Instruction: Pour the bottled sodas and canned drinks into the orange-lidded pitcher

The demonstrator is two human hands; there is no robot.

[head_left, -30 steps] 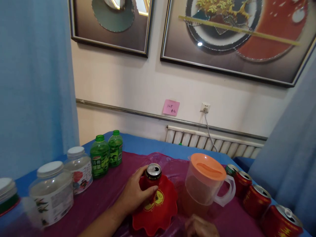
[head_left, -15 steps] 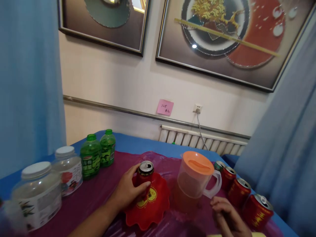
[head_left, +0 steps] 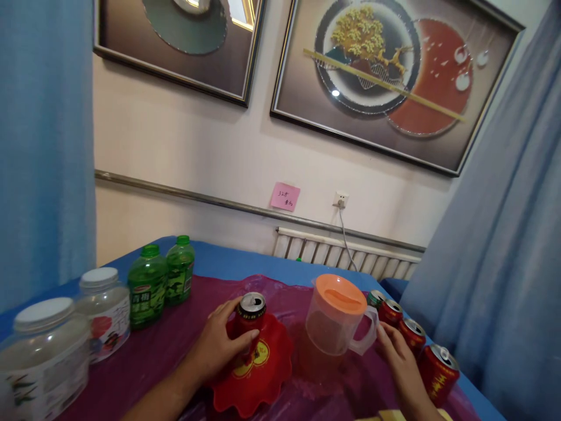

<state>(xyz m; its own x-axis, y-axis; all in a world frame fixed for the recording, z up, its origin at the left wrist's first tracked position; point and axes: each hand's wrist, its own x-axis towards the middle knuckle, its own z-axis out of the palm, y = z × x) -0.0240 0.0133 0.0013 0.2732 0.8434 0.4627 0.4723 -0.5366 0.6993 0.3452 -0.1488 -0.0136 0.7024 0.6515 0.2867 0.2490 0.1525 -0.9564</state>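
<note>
My left hand [head_left: 221, 336] is wrapped around an opened red drink can [head_left: 249, 324] with a dark band at its top. That can stands upright at the far left part of a red scalloped tray [head_left: 274, 374]; its base is hidden. To the right of the tray is a clear plastic pitcher [head_left: 328, 333] with an orange lid [head_left: 340, 294] and amber liquid in its lower part. My right hand [head_left: 401, 356] is beside the pitcher's handle [head_left: 367, 333], fingers stretched out. The fingertips are at the handle's outer edge; whether they touch it, I cannot tell.
Several cans [head_left: 439, 377] line the right side. On the left stand two white-lidded clear jars [head_left: 44, 362] and two green bottles [head_left: 148, 292]. A purple plastic sheet [head_left: 205, 295] covers part of the blue table [head_left: 236, 262]. Something yellow [head_left: 392, 415] shows at the bottom edge.
My right hand has moved forward to the pitcher's handle, and its curled fingers have straightened. My left hand still holds the can. The whole view has shifted slightly.
</note>
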